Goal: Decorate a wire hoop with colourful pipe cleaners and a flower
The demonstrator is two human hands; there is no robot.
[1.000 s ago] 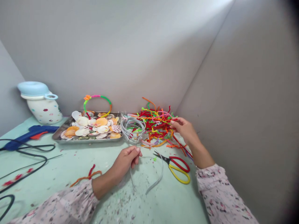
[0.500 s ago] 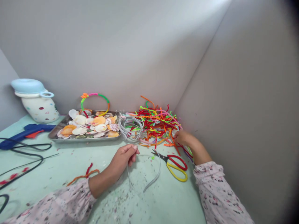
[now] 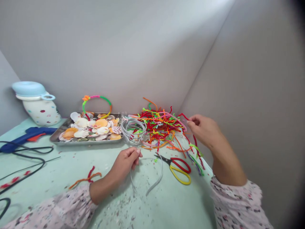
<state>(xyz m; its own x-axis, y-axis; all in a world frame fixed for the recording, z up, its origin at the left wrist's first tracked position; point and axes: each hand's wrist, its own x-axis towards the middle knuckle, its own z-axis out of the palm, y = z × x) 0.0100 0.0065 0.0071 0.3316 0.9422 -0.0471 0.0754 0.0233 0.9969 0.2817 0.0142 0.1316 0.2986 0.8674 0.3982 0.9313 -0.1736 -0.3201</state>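
Note:
Closed around a length of grey cord (image 3: 159, 180), my left hand (image 3: 128, 160) rests near the middle of the table, and the cord's loose ends curve down below it. Up at the right, my right hand (image 3: 202, 127) pinches a red pipe cleaner (image 3: 194, 140), which sticks out to the left of the fingers and hangs beneath them. Beside that hand lies a tangled pile of coloured pipe cleaners (image 3: 162, 122). Scissors (image 3: 177, 168) with one red and one yellow handle lie between my hands. A coil of grey cord (image 3: 133, 130) sits left of the pile.
A metal tray (image 3: 83, 143) of seashells stands at the back, with a colourful pipe-cleaner hoop (image 3: 104, 98) upright at it. Leftward are a blue glue gun (image 3: 21, 140), a black cable (image 3: 35, 156) and a blue-lidded container (image 3: 40, 108). Grey walls (image 3: 250, 95) rise behind and right.
My right hand has lifted up and to the right from the pile's edge, drawing out a red pipe cleaner. My left hand stays in place on the grey cord.

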